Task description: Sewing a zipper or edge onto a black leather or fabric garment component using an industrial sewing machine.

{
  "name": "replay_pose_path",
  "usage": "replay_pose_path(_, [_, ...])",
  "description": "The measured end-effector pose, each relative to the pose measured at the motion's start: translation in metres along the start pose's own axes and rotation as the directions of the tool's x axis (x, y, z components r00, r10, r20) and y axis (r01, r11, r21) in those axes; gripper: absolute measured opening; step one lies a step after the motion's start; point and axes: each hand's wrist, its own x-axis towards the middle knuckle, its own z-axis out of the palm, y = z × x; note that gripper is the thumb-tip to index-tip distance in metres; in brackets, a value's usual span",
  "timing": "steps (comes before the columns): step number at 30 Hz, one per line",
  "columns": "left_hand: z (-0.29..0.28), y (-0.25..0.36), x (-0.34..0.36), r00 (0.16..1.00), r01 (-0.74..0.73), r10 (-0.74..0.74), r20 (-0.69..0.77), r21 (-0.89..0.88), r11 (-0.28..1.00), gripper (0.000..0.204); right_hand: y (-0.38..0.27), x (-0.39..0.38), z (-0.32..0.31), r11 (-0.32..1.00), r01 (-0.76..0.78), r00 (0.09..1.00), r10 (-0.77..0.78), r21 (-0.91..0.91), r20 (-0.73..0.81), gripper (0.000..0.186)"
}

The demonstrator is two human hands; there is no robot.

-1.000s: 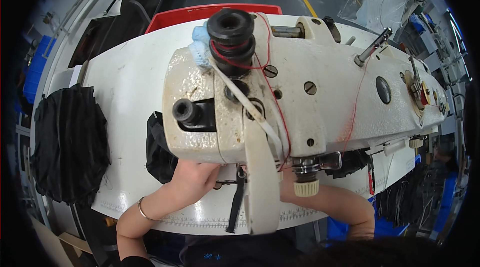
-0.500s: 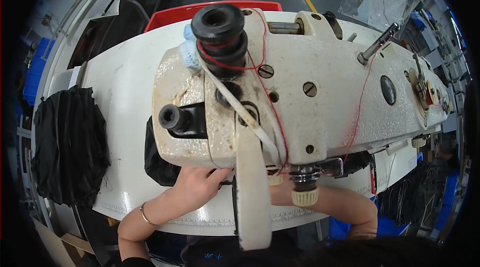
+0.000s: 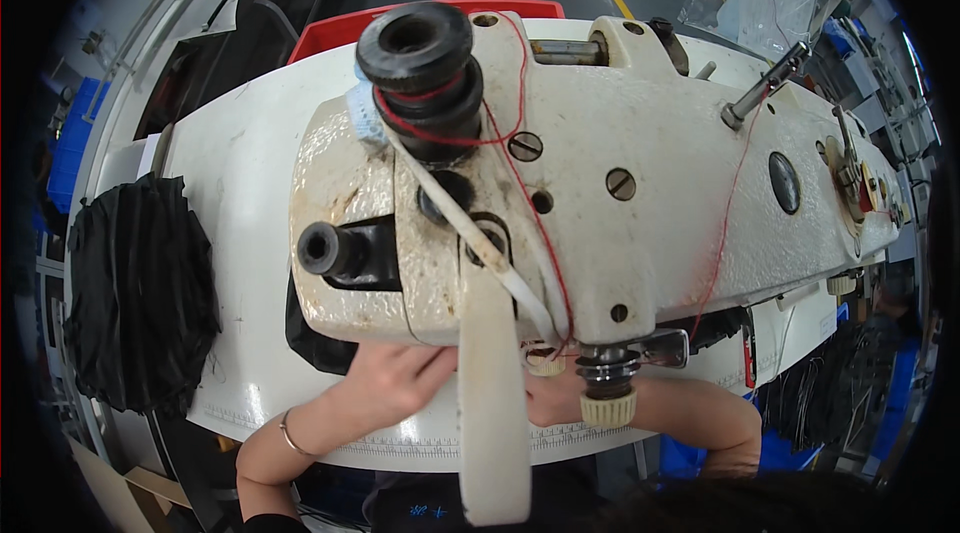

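Note:
A cream industrial sewing machine (image 3: pixel 590 223) fills the middle, hiding the needle area. My left hand (image 3: pixel 395 383) is at its near left side, fingers curled inward, their tips out of sight beneath the machine head. Black fabric (image 3: pixel 315 333) shows from under the head beside that hand. My right hand (image 3: pixel 552 398) is under the near edge, next to the thread tension knob (image 3: pixel 608 405); its fingers are mostly hidden behind the machine parts. A long cream lever (image 3: pixel 495 413) hangs between the hands. Red thread (image 3: pixel 530 198) runs over the machine.
A pile of black pleated fabric (image 3: pixel 140 293) lies on the left of the white table (image 3: pixel 245 233). Behind the machine stands a red bin (image 3: pixel 340 33). A ruler strip (image 3: pixel 400 448) follows the near edge. Dark threads (image 3: pixel 815 398) hang at the right.
The view has shifted slightly, so the machine's near parts appear farther left. My right hand shows a little nearer the table's front edge and more of it is visible. My left hand stays almost in place.

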Motion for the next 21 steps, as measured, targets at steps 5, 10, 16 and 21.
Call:
replay_pose_path(5, [0.025,0.006,-0.015,0.998,-0.054,0.053,0.02,0.039,0.998,0.037,-0.004,-0.005,-0.005,1.0,-0.022,0.994,0.021,0.008,0.106,0.011])
replay_pose_path(10, [0.026,0.005,-0.018,0.999,-0.032,0.033,0.043,-0.016,0.999,0.039,-0.005,-0.004,-0.003,0.998,-0.052,0.997,0.051,0.024,0.064,0.011])
replay_pose_path(16, [0.026,0.006,-0.019,0.997,0.015,-0.01,0.073,-0.074,0.997,0.04,-0.003,0.001,-0.008,0.996,-0.088,0.995,0.087,0.024,0.046,0.012])
replay_pose_path(21, [0.018,-0.011,-0.002,0.992,0.028,-0.003,0.125,-0.201,0.979,0.028,0.002,0.005,-0.001,0.978,-0.2,0.955,0.181,0.06,0.233,0.013])
